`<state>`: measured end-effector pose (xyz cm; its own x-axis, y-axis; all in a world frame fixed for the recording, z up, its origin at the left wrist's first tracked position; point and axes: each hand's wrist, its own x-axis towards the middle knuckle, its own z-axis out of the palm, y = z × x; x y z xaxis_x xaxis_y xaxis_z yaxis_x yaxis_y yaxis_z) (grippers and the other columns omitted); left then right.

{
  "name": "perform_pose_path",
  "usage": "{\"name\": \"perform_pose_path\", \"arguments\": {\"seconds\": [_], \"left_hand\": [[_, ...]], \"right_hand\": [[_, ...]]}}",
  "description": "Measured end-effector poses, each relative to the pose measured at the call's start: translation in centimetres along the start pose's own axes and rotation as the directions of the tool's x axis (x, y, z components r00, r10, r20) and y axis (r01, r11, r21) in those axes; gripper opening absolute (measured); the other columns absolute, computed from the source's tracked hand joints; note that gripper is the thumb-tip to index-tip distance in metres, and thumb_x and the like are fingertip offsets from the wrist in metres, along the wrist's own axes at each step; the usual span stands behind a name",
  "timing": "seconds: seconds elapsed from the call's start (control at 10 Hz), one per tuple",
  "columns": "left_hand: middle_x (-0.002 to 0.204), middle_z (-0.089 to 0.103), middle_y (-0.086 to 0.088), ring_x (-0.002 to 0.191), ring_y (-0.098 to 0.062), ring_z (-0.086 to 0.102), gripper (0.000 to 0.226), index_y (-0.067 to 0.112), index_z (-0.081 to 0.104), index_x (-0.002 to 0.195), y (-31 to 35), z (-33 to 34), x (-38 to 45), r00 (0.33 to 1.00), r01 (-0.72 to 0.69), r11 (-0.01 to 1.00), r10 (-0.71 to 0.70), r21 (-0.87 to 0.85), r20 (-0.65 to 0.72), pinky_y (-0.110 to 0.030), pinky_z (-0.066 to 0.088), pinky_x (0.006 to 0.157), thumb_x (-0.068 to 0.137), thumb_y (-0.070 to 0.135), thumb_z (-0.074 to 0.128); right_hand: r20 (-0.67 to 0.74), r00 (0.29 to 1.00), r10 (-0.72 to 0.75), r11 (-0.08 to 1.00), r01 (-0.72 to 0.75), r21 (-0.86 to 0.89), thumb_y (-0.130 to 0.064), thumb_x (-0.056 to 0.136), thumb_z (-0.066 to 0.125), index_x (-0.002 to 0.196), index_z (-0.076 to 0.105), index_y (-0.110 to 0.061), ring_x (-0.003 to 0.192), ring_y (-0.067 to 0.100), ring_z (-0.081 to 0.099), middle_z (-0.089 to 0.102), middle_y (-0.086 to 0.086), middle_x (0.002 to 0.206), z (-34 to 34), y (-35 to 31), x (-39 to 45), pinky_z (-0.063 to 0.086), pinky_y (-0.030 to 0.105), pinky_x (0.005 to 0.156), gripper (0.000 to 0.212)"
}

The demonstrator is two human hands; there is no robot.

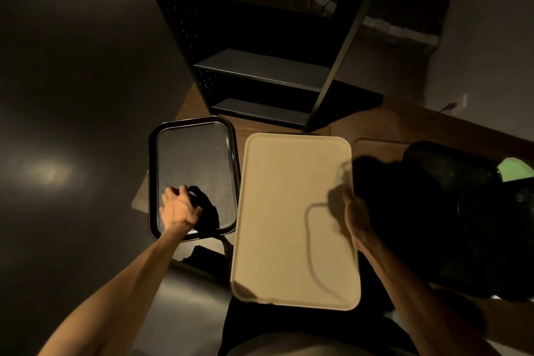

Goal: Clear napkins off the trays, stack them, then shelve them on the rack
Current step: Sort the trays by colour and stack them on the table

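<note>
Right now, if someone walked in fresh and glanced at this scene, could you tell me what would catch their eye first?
The pale cream tray stands out in the dim middle, its right edge gripped by the right hand. To its left lies a black tray, with the left hand at its near edge. Behind both stands a dark rack with bare shelves.

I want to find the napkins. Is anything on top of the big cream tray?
No napkin shows on the cream plastic tray; only shadows fall across it. The right hand grips its right edge. What lies under it is hidden.
</note>
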<state>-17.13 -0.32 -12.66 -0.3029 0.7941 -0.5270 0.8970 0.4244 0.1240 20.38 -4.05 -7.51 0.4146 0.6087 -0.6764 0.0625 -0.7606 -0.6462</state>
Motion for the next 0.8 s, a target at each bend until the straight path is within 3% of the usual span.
{"name": "perform_pose_path", "arguments": {"seconds": [0.1,0.2,0.3,0.4,0.5,0.6,0.7,0.8], "left_hand": [[0.151,0.019,-0.03,0.137,-0.047,0.024,0.09,0.009,0.023,0.147,-1.5,0.1,0.5,0.977,0.176,0.976,-0.19,-0.131,-0.097,-0.064,0.029,0.106,0.077,0.024,0.077],[0.154,0.014,-0.028,0.134,-0.051,0.032,0.1,0.01,0.008,0.152,-2.5,-0.2,1.5,0.895,0.406,0.82,-0.447,-0.403,-0.007,-0.062,0.03,0.107,0.081,0.034,0.074],[0.148,0.028,-0.026,0.124,-0.052,0.046,0.104,0.007,0.021,0.146,-3.8,-0.7,1.9,0.84,0.494,0.723,-0.54,-0.483,0.053,-0.059,0.041,0.102,0.071,0.051,0.078],[0.13,0.056,-0.023,0.118,-0.043,0.056,0.093,0.005,0.048,0.13,-5.6,-1.0,1.8,0.834,0.517,0.623,-0.521,-0.587,0.181,-0.048,0.048,0.101,0.061,0.056,0.083],[0.107,0.07,-0.018,0.095,-0.034,0.067,0.065,0.007,0.064,0.106,-6.9,-1.4,0.9,0.862,0.467,0.498,-0.442,-0.73,0.25,-0.042,0.055,0.092,0.063,0.05,0.085],[0.087,0.069,-0.013,0.071,-0.023,0.065,0.037,0.006,0.064,0.106,-6.6,-2.4,-0.9,0.934,0.295,0.386,-0.31,-0.874,0.179,-0.032,0.056,0.07,0.083,0.033,0.074],[0.075,0.065,-0.004,0.06,-0.016,0.063,0.025,0.012,0.066,0.105,-5.5,-3.9,-3.2,0.967,0.141,0.345,-0.248,-0.928,0.055,-0.025,0.055,0.053,0.091,0.032,0.065],[0.067,0.061,-0.006,0.055,-0.022,0.057,0.042,0.013,0.07,0.092,-5.2,-4.5,-5.1,0.968,0.122,0.312,-0.248,-0.942,0.043,-0.027,0.05,0.05,0.082,0.054,0.067]], "right_hand": [[-0.072,0.989,-0.125,0.992,0.127,0.022,-0.075,0.085,0.045,0.116,0.064,-0.005,0.1,0.009,0.07,0.07,0.011,0.111,0.9,2.2,3.8,0.055,0.026,0.09,0.079],[-0.09,0.987,-0.134,0.991,0.136,0.01,-0.036,0.101,0.049,0.126,0.059,0.007,0.126,0.035,0.055,0.061,0.025,0.129,1.4,1.4,3.6,0.04,0.031,0.101,0.051],[-0.11,0.986,-0.126,0.992,0.128,0.007,-0.018,0.104,0.043,0.13,0.054,0.011,0.131,0.035,0.05,0.057,0.025,0.134,1.4,0.7,3.3,0.035,0.021,0.095,0.04],[-0.134,0.975,-0.175,0.984,0.177,0.009,-0.011,0.104,0.043,0.133,0.048,0.014,0.136,0.037,0.044,0.049,0.03,0.141,1.6,0.2,3.1,0.031,0.023,0.101,0.039],[-0.122,0.967,-0.226,0.974,0.224,-0.028,-0.006,0.103,0.042,0.133,0.046,0.017,0.137,0.04,0.042,0.045,0.033,0.142,1.5,-0.5,2.7,0.028,0.026,0.105,0.038],[-0.084,0.964,-0.251,0.967,0.246,-0.064,-0.021,0.104,0.046,0.133,0.05,0.012,0.135,0.039,0.044,0.05,0.029,0.141,0.9,0.6,3.8,0.032,0.04,0.115,0.044],[-0.107,0.954,-0.28,0.96,0.278,-0.03,-0.049,0.095,0.051,0.127,0.059,0.006,0.128,0.041,0.052,0.06,0.028,0.13,-1.5,4.3,8.2,0.039,0.055,0.11,0.065],[-0.108,0.97,-0.219,0.976,0.218,-0.023,-0.029,0.104,0.046,0.122,0.061,0.01,0.122,0.04,0.057,0.063,0.026,0.124,-3.0,2.3,6.0,0.043,0.052,0.106,0.046]]}}
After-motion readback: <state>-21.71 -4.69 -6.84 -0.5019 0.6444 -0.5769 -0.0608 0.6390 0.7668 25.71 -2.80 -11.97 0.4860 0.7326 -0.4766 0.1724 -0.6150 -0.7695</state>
